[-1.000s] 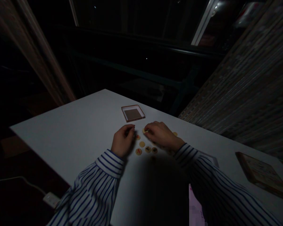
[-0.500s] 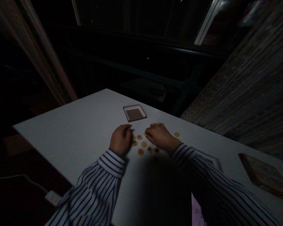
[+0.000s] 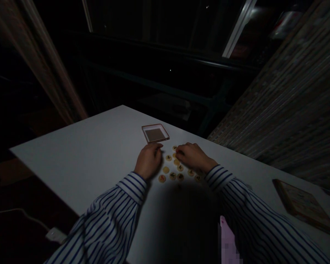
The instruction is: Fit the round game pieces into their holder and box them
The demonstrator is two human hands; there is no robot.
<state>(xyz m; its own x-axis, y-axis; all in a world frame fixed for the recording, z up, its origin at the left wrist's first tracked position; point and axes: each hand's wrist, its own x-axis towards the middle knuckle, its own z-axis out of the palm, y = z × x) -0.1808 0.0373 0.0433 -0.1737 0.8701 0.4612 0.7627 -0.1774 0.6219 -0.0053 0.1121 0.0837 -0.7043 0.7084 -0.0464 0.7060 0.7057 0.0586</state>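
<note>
Several round wooden Chinese chess pieces [image 3: 172,176] lie loosely spread on the white table, some with black characters and one with a red mark [image 3: 162,178]. Others, such as a blank disc [image 3: 165,169], show a plain yellowish face. My left hand [image 3: 148,161] rests at the left side of the group with fingers curled inward; what lies within or under it is hidden. Over the upper right of the group is my right hand [image 3: 194,157], its fingers pinched together at a plain Chinese chess piece [image 3: 174,155]. A lettered piece [image 3: 175,148] lies just beyond those fingertips.
An open shallow box [image 3: 168,138] with a brown inside sits beyond my left hand. Towards the right end of the white table [image 3: 79,161] lies a flat brown-edged box [image 3: 305,205]. A white power strip [image 3: 55,234] with a cord is at the lower left. The room is dim.
My left hand has shifted right, and the pieces beside it are now out of sight. The right hand has moved slightly right, uncovering several pieces below it. The camera has turned a little.
</note>
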